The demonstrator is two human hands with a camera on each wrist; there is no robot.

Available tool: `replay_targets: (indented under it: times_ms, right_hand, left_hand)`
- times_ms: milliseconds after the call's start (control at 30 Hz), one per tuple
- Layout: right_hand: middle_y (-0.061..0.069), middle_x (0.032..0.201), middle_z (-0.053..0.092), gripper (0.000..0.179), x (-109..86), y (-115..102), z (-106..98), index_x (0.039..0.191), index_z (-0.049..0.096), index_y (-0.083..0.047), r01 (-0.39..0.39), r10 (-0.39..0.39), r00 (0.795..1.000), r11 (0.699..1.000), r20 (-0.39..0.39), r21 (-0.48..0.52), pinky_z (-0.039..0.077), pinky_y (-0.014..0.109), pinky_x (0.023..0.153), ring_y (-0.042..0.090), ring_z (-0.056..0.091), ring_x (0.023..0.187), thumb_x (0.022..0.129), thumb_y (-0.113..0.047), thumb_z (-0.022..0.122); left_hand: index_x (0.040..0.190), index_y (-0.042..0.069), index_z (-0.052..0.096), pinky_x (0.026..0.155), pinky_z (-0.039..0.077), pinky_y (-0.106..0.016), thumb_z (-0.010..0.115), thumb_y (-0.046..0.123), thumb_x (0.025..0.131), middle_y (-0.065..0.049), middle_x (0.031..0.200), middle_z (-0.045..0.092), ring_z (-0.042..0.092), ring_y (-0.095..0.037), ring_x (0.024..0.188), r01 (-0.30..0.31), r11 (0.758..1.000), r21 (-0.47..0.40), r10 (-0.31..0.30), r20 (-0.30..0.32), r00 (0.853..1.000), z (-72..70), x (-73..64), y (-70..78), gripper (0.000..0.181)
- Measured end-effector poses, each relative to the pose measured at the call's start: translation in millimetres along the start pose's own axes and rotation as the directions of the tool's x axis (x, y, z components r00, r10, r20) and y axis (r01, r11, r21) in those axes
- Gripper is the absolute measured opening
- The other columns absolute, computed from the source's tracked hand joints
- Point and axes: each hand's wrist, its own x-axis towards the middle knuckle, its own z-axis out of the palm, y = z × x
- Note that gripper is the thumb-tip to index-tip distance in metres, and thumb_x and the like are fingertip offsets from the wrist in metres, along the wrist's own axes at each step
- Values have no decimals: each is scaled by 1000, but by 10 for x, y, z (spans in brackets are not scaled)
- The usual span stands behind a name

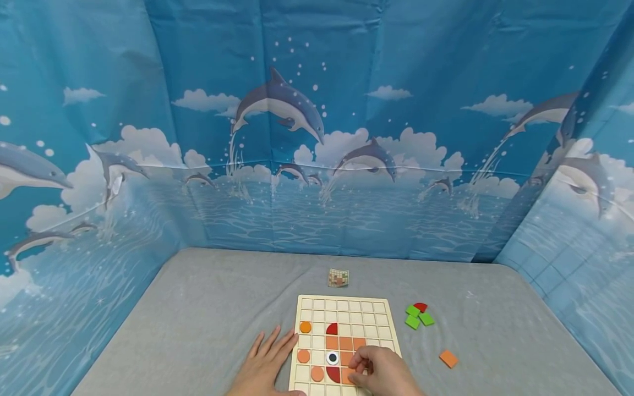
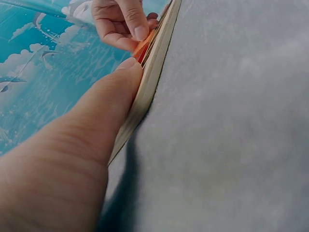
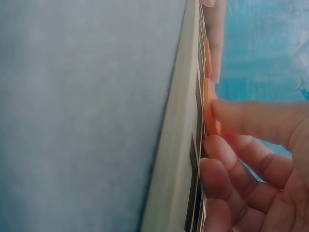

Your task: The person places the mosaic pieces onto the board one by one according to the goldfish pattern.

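A pale wooden grid board (image 1: 343,303) lies on the grey cloth. My left hand (image 1: 264,363) rests with spread fingers along the board's left edge, its thumb at the near side. Over the lower right cells, my right hand (image 1: 383,371) pinches an orange square tile (image 1: 348,376) between thumb and fingers; the tile (image 3: 209,99) looks tilted in the right wrist view. Beside it sit a dark red quarter-circle (image 1: 334,374) and a white eye piece (image 1: 333,358). Other orange squares (image 1: 345,343) fill nearby cells, below a red quarter-circle (image 1: 332,329). Orange discs (image 1: 304,356) sit toward the left.
Right of the board lie several green tiles (image 1: 413,322) with a red quarter-circle (image 1: 420,307). A loose orange tile (image 1: 449,358) is nearer. Behind the board lies a small patterned card (image 1: 339,278). A dolphin-print curtain (image 1: 317,220) borders the cloth-covered surface.
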Motion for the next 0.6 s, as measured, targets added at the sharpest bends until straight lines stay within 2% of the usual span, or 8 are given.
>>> replay_targets:
  times_ms: [300, 600]
  right_hand:
    - [-13, 60, 53, 13, -7, -11, 12, 72, 66, -16, -15, 15, 1000, 1000, 8, 6, 37, 24, 48, 4, 44, 53, 76, -13, 77]
    - [-12, 62, 54, 15, -37, 14, -2, 73, 64, -21, -35, 33, 999, 998, 25, 50, 35, 24, 47, 6, 43, 52, 78, -20, 78]
  left_hand:
    - [150, 17, 31, 106, 18, -57, 48, 80, 75, 2, 151, 32, 23, -31, 139, -8, 1000, -20, 8, 1, 1000, -1, -3, -13, 99]
    - [150, 18, 33, 105, 19, -56, 47, 81, 75, 2, 150, 33, 25, -31, 138, -6, 1000, 9, 6, -4, 1000, 2, 0, -6, 99]
